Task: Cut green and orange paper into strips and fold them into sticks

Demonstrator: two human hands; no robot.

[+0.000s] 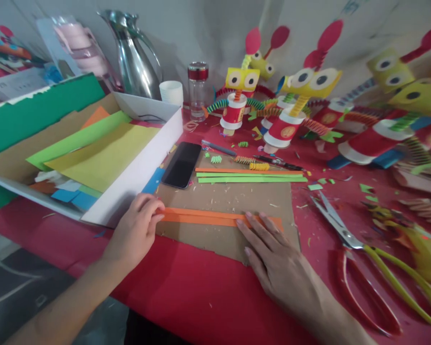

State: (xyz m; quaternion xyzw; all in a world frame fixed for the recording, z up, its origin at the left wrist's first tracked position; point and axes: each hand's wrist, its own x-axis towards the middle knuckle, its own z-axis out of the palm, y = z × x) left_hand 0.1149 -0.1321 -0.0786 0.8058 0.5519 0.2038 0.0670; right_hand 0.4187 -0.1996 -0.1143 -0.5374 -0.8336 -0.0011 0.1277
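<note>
Orange paper strips (201, 216) lie side by side, partly overlapping, across a brown cardboard sheet (215, 242). My left hand (138, 230) pinches their left end between thumb and fingers. Toward the right end, my right hand (273, 254) rests flat on the strips with its fingers stretched out. Just beyond are light green paper strips (251, 179) and a thin orange strip. Small folded paper springs (259, 166) in yellow, green and tan lie behind those, beside a pen (219, 147).
A black phone (182, 165) lies on the cardboard's left. An open box (136, 167) of coloured paper stands left, near a steel jug (132, 57). Large scissors (348, 237) lie right, blades parted. Several paper-cup figures (285, 127) line the back of the red table (187, 282).
</note>
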